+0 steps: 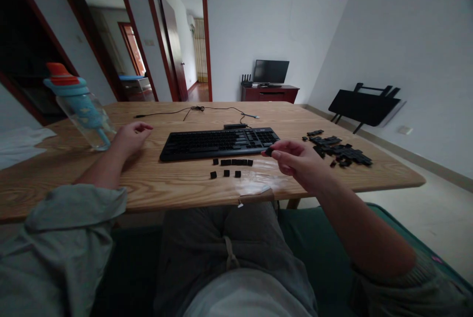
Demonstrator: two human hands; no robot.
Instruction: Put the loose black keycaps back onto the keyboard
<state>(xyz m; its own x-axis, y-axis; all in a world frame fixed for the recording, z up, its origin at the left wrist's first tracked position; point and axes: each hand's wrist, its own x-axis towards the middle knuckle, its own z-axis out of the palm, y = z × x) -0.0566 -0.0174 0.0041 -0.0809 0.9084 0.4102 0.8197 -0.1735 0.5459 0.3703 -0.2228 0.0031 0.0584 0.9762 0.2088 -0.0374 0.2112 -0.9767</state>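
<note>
From here I have the right hand (300, 163) pinching a small black keycap (269, 151) by the keyboard's (207, 150) near right corner — a slack pinch could drop it, a sideways brush scatter the loose keycaps (234, 162). My left hand (130, 140) rests half-open, seemingly empty.

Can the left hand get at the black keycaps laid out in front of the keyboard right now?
Probably yes. The left hand looks empty, left of the keyboard, and nothing shows on the tabletop between it and the black keycaps. The right hand is off to their other side.
</note>
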